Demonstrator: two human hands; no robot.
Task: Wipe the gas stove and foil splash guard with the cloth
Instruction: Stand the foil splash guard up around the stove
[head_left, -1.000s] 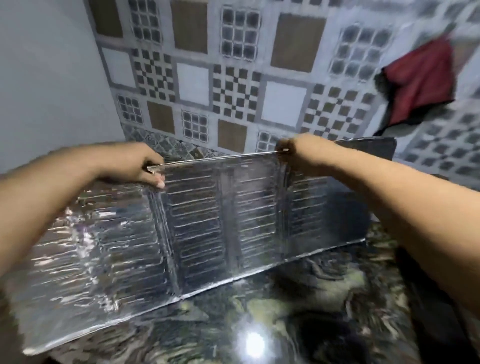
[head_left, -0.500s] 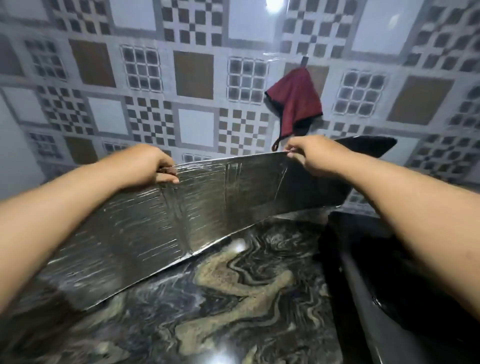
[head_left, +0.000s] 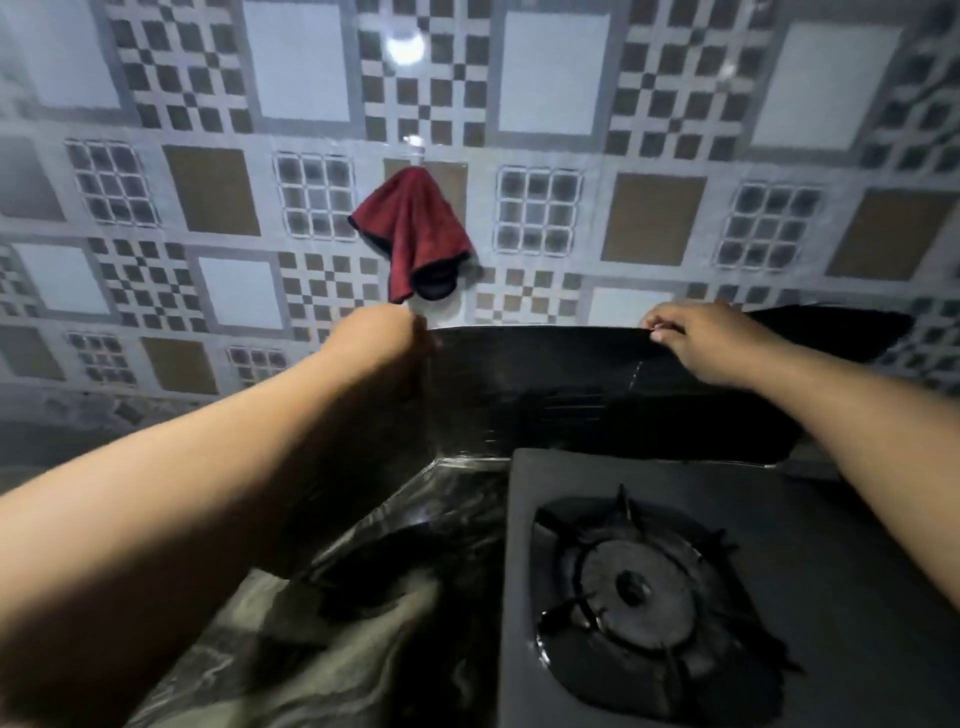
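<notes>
No words, labels, brands or numbers can be read anywhere (the wall tiles carry only patterns).

— What kind of place is this?

— It is a kitchen in a home. Look at the gas stove (head_left: 727, 587) on the right. It has a round burner (head_left: 631, 592) with black metal arms around it to hold a pot.

— What is it sitting on?

— A dark stone desk (head_left: 332, 649) with light swirls in it, like a kitchen top.

— And the wall?

— The far wall (head_left: 550, 73) is all shiny tiles with squares and checks, white, brown and grey. A lamp shines back from them. A red cloth (head_left: 410, 228) hangs on the wall, right above the stove side.

— Anything else?

— A shiny splash guard (head_left: 545, 384) stands behind the stove, against the tiles.
</notes>
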